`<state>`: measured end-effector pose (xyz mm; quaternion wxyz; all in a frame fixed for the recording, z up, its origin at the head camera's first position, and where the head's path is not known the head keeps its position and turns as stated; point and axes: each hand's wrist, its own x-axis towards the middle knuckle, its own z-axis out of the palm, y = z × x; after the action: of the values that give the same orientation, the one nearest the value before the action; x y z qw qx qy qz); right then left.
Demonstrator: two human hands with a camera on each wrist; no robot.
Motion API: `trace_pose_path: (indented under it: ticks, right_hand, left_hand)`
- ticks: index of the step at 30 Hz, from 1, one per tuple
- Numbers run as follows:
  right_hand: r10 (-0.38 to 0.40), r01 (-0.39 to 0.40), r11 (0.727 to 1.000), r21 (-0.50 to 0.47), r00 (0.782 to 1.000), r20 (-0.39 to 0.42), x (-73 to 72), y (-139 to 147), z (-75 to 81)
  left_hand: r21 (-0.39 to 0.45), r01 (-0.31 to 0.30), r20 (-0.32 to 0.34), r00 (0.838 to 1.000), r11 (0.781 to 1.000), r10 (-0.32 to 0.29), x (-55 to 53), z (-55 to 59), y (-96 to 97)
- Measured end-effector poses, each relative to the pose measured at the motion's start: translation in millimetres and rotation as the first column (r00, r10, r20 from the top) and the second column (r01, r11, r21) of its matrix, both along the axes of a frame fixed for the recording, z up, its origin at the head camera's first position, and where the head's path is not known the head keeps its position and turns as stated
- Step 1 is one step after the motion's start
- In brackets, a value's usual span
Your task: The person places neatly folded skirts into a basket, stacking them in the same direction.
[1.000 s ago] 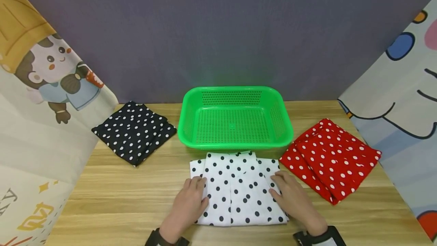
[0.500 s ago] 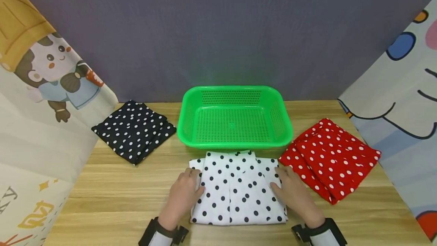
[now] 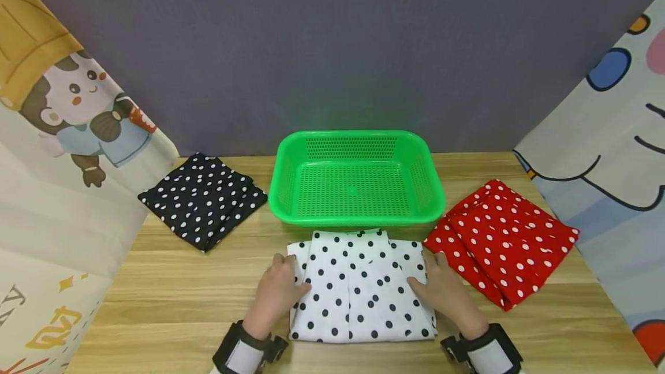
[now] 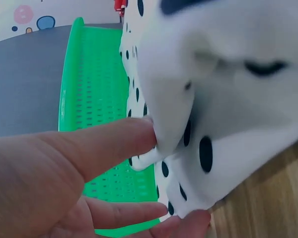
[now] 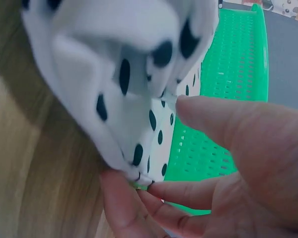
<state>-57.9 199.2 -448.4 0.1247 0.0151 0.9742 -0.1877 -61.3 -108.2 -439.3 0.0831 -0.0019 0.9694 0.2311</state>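
Observation:
A folded white cloth with black polka dots (image 3: 358, 299) lies on the table in front of the green basket. My left hand (image 3: 275, 290) holds its left side, thumb over the top and fingers at the edge. In the left wrist view, the left thumb (image 4: 124, 136) touches a fold while the fingertips meet the cloth's border. My right hand (image 3: 447, 287) holds the opposite side likewise. The right wrist view has the right thumb (image 5: 203, 116) against the cloth, its fingers around the lower corner. Layers of the cloth gape open near both wrist cameras.
Behind the cloth stands a green perforated basket (image 3: 277, 189) with nothing in it. A folded black cloth with white dots (image 3: 202, 201) lies at the left, a red dotted one (image 3: 509, 241) at the right. A grey panel (image 3: 353, 56) rises along the table's back edge.
My left hand has slid left, from lying over the white cloth to its left edge. My right hand has shifted slightly outward along the right edge. The cloth stays nearly in place.

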Motion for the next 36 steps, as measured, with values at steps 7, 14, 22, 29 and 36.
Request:
trace_pose_path:
  ticks: [7,14,22,29,36]
  right_hand:
    - [-0.024,0.024,1.0,-0.008,1.0,0.008,1.1,-8.7,-3.1]
    - [-0.057,0.057,0.995,-0.082,0.998,0.007,1.8,-15.8,-6.2]
    - [-0.051,0.051,0.99,-0.132,0.999,0.004,2.8,-19.9,-10.6]
    - [-0.03,0.023,0.994,-0.107,0.997,-0.064,6.5,-19.4,-16.5]
    - [-0.067,0.059,0.992,-0.115,0.996,-0.061,13.9,-18.5,-10.5]
  left_hand:
    - [-0.01,-0.012,-0.023,1.0,1.0,0.012,1.5,-1.7,7.0]
    - [0.002,-0.021,-0.051,0.998,1.0,0.021,-0.2,-6.5,11.8]
    - [0.052,-0.044,-0.017,0.999,0.998,0.045,-2.4,-11.7,11.4]
    - [0.081,-0.032,-0.026,0.999,0.996,0.034,-0.4,-10.8,9.9]
    - [0.112,-0.045,-0.042,0.998,0.993,0.05,7.1,-5.3,10.7]
